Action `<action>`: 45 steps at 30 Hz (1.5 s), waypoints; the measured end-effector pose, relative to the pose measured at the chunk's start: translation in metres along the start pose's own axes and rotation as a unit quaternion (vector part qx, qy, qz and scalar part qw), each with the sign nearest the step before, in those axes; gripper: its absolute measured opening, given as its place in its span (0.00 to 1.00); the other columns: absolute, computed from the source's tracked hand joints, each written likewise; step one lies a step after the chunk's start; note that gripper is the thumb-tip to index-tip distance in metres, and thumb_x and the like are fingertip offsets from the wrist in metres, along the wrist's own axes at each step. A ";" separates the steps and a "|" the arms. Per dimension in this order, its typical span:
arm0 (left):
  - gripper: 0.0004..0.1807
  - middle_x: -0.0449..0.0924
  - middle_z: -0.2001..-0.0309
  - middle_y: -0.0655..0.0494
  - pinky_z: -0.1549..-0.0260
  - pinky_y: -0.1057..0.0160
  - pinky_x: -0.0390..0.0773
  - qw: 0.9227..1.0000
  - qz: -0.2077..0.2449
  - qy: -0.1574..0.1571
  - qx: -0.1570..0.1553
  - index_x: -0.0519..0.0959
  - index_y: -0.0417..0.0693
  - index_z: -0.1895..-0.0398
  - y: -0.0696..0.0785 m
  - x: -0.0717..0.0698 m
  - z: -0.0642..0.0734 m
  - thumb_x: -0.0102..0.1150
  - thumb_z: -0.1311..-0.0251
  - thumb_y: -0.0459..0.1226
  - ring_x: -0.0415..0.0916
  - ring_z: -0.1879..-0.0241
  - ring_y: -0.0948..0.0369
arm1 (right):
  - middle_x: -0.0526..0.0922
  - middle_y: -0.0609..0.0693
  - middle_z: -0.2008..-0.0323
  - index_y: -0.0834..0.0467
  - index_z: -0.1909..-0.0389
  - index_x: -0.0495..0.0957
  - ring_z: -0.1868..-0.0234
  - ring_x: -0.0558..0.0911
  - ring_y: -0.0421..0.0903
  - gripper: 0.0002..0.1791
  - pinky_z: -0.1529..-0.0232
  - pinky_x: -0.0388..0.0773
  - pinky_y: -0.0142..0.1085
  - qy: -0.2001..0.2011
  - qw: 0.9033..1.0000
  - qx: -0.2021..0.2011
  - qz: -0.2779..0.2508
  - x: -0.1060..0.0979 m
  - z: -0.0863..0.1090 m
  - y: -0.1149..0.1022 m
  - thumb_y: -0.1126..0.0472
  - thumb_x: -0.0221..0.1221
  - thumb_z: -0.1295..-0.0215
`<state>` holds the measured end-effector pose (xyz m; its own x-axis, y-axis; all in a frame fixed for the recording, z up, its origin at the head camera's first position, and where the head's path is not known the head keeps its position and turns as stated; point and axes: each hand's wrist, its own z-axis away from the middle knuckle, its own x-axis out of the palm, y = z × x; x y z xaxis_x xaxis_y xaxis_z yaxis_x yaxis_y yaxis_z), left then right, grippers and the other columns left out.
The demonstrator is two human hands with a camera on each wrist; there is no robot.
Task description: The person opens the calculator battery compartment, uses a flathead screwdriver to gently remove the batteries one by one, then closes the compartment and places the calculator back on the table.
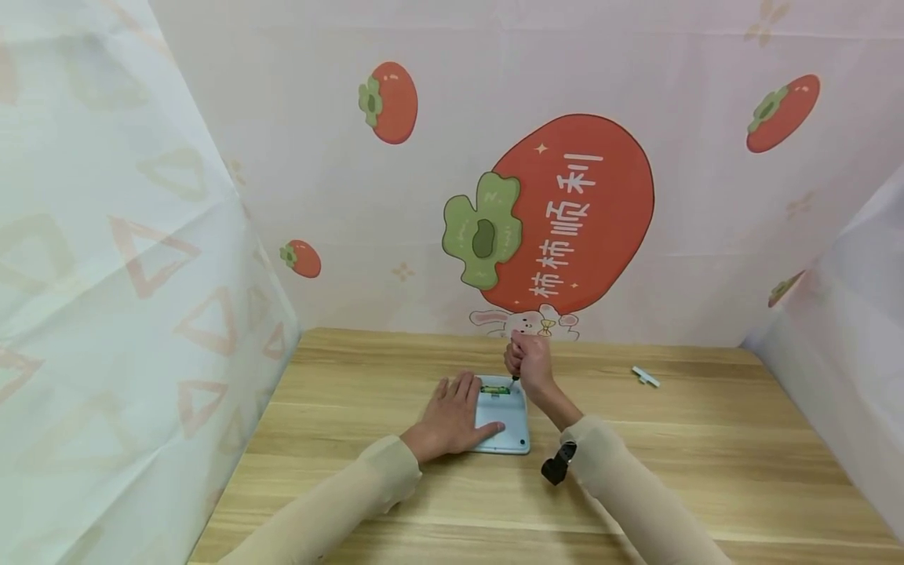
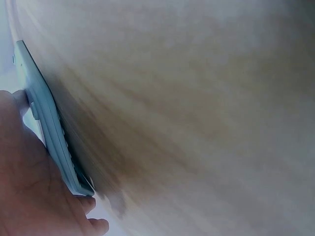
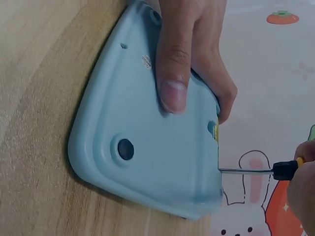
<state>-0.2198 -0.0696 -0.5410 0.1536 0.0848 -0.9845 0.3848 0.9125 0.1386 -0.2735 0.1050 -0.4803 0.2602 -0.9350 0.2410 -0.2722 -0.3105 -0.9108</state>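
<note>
A light-blue calculator [image 1: 510, 428] lies face down on the table, its battery compartment uncovered. A green battery [image 1: 494, 389] shows in that compartment. My left hand [image 1: 452, 414] rests across the calculator's left side, thumb extended over the back and fingers toward the far edge. In the left wrist view, the calculator [image 2: 51, 118] is seen edge-on beside the palm. My right hand [image 1: 531, 361] grips a screwdriver [image 3: 283, 171] with a black and yellow handle, mostly hidden by the fingers. The shaft points down at the compartment's right end; whether its tip touches a screw is hidden.
A small light-blue battery cover [image 1: 646, 377] lies on the wooden table [image 1: 706, 455] to the right. Behind the table stands a backdrop [image 1: 339, 188] printed with persimmons. A white patterned sheet [image 1: 141, 314] bounds the left side. A black strap [image 1: 558, 464] hangs at the right wrist.
</note>
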 end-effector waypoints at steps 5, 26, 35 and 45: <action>0.58 0.49 0.15 0.43 0.19 0.40 0.48 1.000 -0.003 -0.001 0.000 0.51 0.41 0.15 -0.001 -0.004 0.001 0.37 0.30 0.76 0.45 0.15 0.50 | 0.57 0.40 0.90 0.64 0.87 0.49 0.90 0.56 0.37 0.31 0.86 0.47 0.36 0.012 1.000 0.002 0.009 0.004 0.000 0.002 0.61 0.42 0.18; 0.58 0.46 0.14 0.43 0.19 0.40 0.46 1.000 0.011 -0.020 -0.003 0.49 0.42 0.14 0.005 -0.006 0.002 0.40 0.31 0.75 0.43 0.15 0.50 | 0.47 0.47 0.88 0.57 0.87 0.50 0.89 0.47 0.45 0.30 0.85 0.40 0.41 0.011 0.995 -0.025 -0.100 -0.013 0.004 0.002 0.65 0.35 0.16; 0.58 0.48 0.15 0.43 0.19 0.40 0.48 1.000 0.000 -0.012 -0.003 0.50 0.42 0.15 0.001 -0.005 0.001 0.40 0.31 0.75 0.44 0.15 0.50 | 0.49 0.45 0.88 0.56 0.86 0.49 0.88 0.48 0.43 0.30 0.83 0.40 0.40 0.052 0.986 -0.015 -0.157 -0.025 0.006 0.002 0.63 0.33 0.15; 0.58 0.46 0.14 0.44 0.19 0.41 0.46 1.000 0.002 -0.021 -0.005 0.48 0.43 0.14 0.002 -0.006 0.001 0.38 0.31 0.76 0.41 0.15 0.50 | 0.48 0.45 0.87 0.55 0.86 0.49 0.88 0.47 0.42 0.30 0.82 0.39 0.39 0.084 0.976 -0.010 -0.199 -0.033 0.012 0.000 0.63 0.35 0.15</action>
<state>-0.2194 -0.0681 -0.5344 0.1933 0.0709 -0.9786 0.3753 0.9162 0.1405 -0.2713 0.1384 -0.4921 0.1944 -0.7539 0.6276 -0.1993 -0.6568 -0.7273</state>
